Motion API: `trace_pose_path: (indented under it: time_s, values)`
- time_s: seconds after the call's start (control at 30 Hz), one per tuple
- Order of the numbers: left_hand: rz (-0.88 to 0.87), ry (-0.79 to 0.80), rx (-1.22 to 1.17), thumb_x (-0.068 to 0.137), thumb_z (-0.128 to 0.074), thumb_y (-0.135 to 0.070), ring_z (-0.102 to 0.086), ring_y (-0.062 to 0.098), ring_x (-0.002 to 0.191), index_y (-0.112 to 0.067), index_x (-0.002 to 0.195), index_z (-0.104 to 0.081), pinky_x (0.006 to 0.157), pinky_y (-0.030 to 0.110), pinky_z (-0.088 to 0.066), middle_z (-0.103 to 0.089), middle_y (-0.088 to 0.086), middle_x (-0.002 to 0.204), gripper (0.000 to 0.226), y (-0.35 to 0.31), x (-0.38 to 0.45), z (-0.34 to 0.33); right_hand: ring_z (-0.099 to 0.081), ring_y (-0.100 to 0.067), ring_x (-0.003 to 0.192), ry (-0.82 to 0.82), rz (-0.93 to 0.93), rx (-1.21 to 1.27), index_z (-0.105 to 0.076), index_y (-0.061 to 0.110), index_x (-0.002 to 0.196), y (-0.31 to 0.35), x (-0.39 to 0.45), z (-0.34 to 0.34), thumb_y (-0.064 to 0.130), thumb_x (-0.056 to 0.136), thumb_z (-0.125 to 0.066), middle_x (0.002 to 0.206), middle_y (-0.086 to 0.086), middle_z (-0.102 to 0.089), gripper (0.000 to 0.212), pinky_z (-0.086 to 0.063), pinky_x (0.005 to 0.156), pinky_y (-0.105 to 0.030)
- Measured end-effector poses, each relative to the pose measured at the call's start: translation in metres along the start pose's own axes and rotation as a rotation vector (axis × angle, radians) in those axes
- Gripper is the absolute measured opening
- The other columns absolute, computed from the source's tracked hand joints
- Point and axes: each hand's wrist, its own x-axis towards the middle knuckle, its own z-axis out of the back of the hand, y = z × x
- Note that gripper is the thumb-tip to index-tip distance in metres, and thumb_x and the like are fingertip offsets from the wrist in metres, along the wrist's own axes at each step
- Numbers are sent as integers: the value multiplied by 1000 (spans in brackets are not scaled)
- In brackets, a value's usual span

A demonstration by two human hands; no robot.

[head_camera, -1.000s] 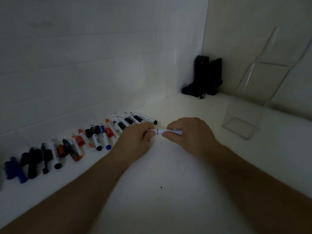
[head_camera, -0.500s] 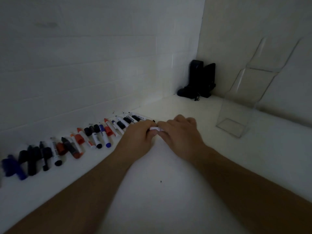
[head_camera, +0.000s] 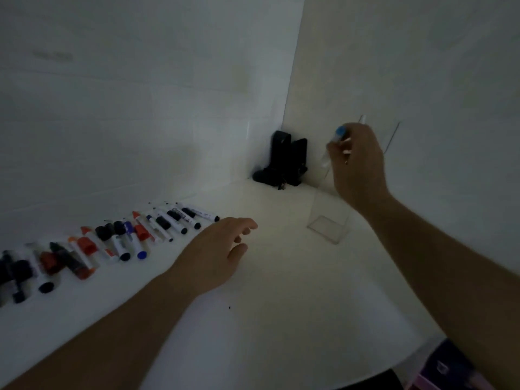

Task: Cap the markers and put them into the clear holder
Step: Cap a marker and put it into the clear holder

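Note:
My right hand (head_camera: 357, 161) is raised at the right and grips a white marker with a blue cap (head_camera: 341, 131); the cap pokes out above my fingers. It hovers over the clear holder (head_camera: 327, 225), a tall see-through stand on the white table, partly hidden behind my hand. My left hand (head_camera: 218, 249) hangs low over the table with fingers apart and nothing in it. A row of markers and loose caps (head_camera: 118, 240) in black, red and blue lies along the left wall.
A black object (head_camera: 284, 161) stands in the far corner where the two white walls meet. The rounded table edge (head_camera: 399, 367) runs along the lower right, with a dark and pink thing (head_camera: 450, 370) below it.
Both hands were together on the marker near the row. Now my right hand has lifted the capped marker up and right over the holder, and my left hand has let go.

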Motion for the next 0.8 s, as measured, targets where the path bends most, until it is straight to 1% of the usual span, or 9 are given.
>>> trace_pose_path:
  time_s: [0.07,0.13,0.23,0.3,0.37,0.43,0.57,0.63,0.8]
  values:
    - [11,9,8,98,-56,-24,-53,-5,101,-43,131,-48,88,20,-46,-54,-25,117,39,3,0,0,-62,-22,84,31,-65,-117,-56,14,108,-25,5,3,23,98,-57,99,-1,-59,14,-54,76,-36]
    - [23,7,-2,98,-57,-25,-54,-5,102,-44,128,-51,89,21,-47,-55,-25,117,37,8,-2,1,-64,-29,81,142,-101,-230,-53,17,108,-41,-1,-3,25,98,-55,90,-6,-65,13,-52,70,-37]
    - [38,14,-2,97,-57,-25,-54,-7,101,-45,124,-55,87,18,-46,-55,-27,117,33,13,-4,0,-62,-30,71,300,-144,-262,-39,25,127,-50,-14,-18,22,100,-49,82,-8,-65,29,-50,64,-37]
    - [34,16,-4,97,-58,-25,-55,-8,101,-44,123,-56,86,15,-45,-56,-27,117,32,14,-4,-1,-60,-31,71,379,-195,-350,-36,28,128,-49,-18,-27,26,101,-42,85,-9,-67,28,-49,68,-38]
    - [38,17,-12,97,-59,-23,-56,-7,100,-43,122,-57,86,16,-47,-57,-26,117,32,16,-4,-1,-59,-30,76,486,-211,-499,-41,27,123,-49,-20,-33,38,102,-38,94,-8,-69,24,-45,78,-41]
    - [51,13,-21,96,-61,-21,-57,-6,99,-42,121,-59,85,16,-47,-59,-25,115,33,19,-4,-1,-63,-28,85,564,-179,-566,-42,27,126,-49,-22,-35,51,98,-45,99,-1,-69,37,-44,86,-42]
    - [73,15,-25,95,-61,-20,-55,-7,100,-39,122,-60,81,6,-41,-60,-25,113,33,20,-4,-3,-63,-23,75,621,-76,-348,-42,27,126,-45,-21,-36,43,93,-63,94,2,-70,42,-46,77,-33]
    - [84,18,-26,95,-61,-19,-55,-7,100,-38,122,-61,80,3,-40,-61,-24,111,33,20,-4,-2,-62,-22,71,644,-18,-308,-38,28,123,-39,-23,-41,44,93,-64,90,3,-68,43,-48,76,-34]
    - [93,31,-35,96,-59,-18,-56,-7,99,-35,120,-63,82,7,-42,-62,-23,111,30,20,-4,1,-65,-21,72,557,112,-396,-34,29,123,-38,-29,-53,50,93,-56,89,2,-70,42,-53,79,-41]
